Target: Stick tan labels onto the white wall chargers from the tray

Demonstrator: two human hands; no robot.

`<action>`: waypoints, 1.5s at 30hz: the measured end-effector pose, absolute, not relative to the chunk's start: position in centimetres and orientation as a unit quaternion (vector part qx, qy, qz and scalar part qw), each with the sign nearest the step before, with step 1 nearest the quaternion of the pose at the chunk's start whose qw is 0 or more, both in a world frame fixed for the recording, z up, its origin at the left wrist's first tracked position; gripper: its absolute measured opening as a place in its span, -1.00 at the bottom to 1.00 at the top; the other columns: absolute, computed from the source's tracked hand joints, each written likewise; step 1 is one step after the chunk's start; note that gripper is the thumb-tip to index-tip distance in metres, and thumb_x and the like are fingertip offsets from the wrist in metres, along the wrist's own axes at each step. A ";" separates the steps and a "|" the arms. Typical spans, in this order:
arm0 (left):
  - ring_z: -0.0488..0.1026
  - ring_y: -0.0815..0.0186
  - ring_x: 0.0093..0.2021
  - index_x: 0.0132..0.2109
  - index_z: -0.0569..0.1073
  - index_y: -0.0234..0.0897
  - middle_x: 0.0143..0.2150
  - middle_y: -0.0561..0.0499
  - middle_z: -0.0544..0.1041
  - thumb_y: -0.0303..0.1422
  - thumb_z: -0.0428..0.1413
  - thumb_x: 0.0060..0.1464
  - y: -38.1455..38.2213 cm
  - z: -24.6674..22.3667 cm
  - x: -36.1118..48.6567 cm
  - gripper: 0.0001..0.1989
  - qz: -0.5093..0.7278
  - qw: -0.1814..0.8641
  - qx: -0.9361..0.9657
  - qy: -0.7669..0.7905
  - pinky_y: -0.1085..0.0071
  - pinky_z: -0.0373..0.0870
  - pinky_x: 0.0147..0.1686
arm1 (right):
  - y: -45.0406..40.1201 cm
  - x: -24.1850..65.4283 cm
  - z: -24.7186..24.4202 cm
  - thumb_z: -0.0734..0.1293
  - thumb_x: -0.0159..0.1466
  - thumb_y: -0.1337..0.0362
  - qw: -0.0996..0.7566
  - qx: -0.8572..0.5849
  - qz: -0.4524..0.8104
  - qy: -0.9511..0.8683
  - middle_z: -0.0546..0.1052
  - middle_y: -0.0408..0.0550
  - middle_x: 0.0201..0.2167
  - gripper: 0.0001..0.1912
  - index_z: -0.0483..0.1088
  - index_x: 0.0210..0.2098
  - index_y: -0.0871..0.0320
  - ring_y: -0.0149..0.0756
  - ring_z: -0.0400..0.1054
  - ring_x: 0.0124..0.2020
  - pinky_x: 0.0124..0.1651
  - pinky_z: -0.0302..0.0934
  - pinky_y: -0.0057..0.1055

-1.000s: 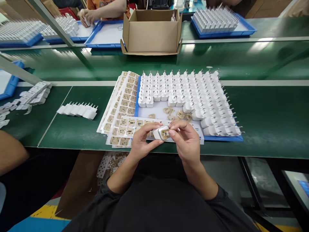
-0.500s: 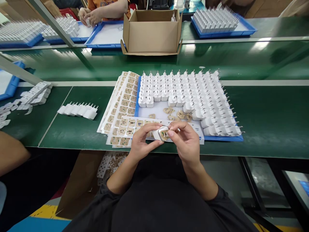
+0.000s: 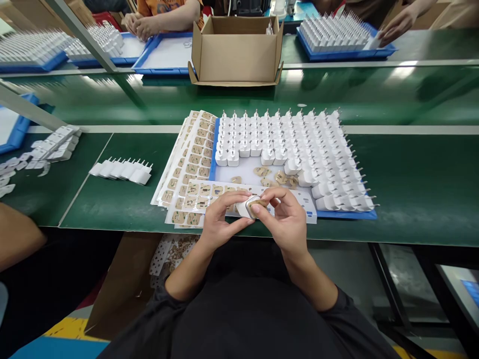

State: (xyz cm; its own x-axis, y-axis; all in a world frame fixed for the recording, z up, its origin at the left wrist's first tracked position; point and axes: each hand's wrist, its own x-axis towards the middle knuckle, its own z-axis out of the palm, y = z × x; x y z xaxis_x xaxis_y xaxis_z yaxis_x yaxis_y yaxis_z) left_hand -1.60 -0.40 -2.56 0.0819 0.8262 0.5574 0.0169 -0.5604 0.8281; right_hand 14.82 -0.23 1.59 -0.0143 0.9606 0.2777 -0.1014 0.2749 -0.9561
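Observation:
In my left hand [image 3: 216, 219] is a white plug charger [image 3: 242, 208], gripped between thumb and fingers above the table's near edge. My right hand [image 3: 290, 219] pinches a tan adhesive pad [image 3: 263, 203] at the charger's dark-rimmed face. Its thumb covers part of that face, and I cannot tell how much of the pad touches it. Just behind my hands lies a sheet of tan pads [image 3: 204, 202]. Beyond it, a blue tray [image 3: 346, 215] holds rows of white chargers [image 3: 299, 134], pins up, with several loose tan pads [image 3: 280, 177] on its white liner.
More pad sheets [image 3: 179, 162] are stacked left of the tray. A row of white chargers [image 3: 121, 171] lies farther left. Across the bench stand an open cardboard box [image 3: 237, 57] and other blue trays [image 3: 314, 56]. Co-workers' hands [image 3: 398, 25] work at the back.
My right thumb has slid left over the charger's face, and the pad there is now tilted and partly covered. A co-worker's hand has come in at the back right tray.

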 end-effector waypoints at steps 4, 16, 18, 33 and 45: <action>0.56 0.13 0.10 0.10 0.50 -0.16 0.04 -0.14 0.62 -0.44 0.36 0.06 -0.4 -2.3 -1.7 -0.55 0.589 0.285 0.677 0.337 0.16 0.52 0.08 | -0.3 14.6 1.5 0.50 0.23 0.28 0.567 -0.420 0.441 -0.555 0.40 -0.20 -0.34 -0.81 0.40 -0.26 0.05 -0.35 0.35 -0.28 -0.10 0.30 -0.31; 0.55 0.14 0.15 0.13 0.50 -0.13 0.06 -0.11 0.61 -0.42 0.33 0.11 -0.5 -4.3 -1.4 -0.57 0.653 0.314 0.614 0.312 0.15 0.50 0.16 | -0.3 15.3 2.3 0.47 0.24 0.30 0.495 -0.373 0.461 -0.635 0.44 -0.11 -0.15 -0.72 0.39 -0.09 -0.01 -0.29 0.39 -0.10 0.01 0.39 -0.29; 0.55 0.14 0.14 0.12 0.50 -0.13 0.05 -0.11 0.61 -0.39 0.34 0.11 -0.5 -4.6 -1.3 -0.57 0.664 0.329 0.599 0.304 0.15 0.50 0.15 | -0.4 15.4 2.4 0.48 0.25 0.31 0.490 -0.368 0.469 -0.636 0.44 -0.11 -0.12 -0.70 0.39 -0.06 -0.03 -0.29 0.39 -0.07 0.04 0.40 -0.29; 0.54 0.18 0.11 0.14 0.47 -0.12 0.07 -0.09 0.59 -0.44 0.34 0.09 -0.4 -4.3 -1.4 -0.53 0.661 0.282 0.639 0.275 0.19 0.53 0.08 | -0.4 15.3 1.9 0.53 0.19 0.25 0.494 -0.367 0.520 -0.592 0.43 -0.10 -0.06 -0.55 0.39 0.04 -0.09 -0.26 0.39 0.00 -0.02 0.43 -0.33; 0.58 0.23 0.05 0.08 0.40 -0.08 0.06 -0.02 0.57 -0.44 0.35 0.09 -0.2 -3.7 -0.8 -0.54 0.651 0.109 0.685 0.308 0.16 0.59 0.00 | 0.0 13.7 0.9 0.47 0.23 0.21 0.561 -0.331 0.516 -0.556 0.46 -0.08 -0.18 -0.82 0.52 -0.16 -0.02 -0.22 0.40 -0.10 0.00 0.35 -0.23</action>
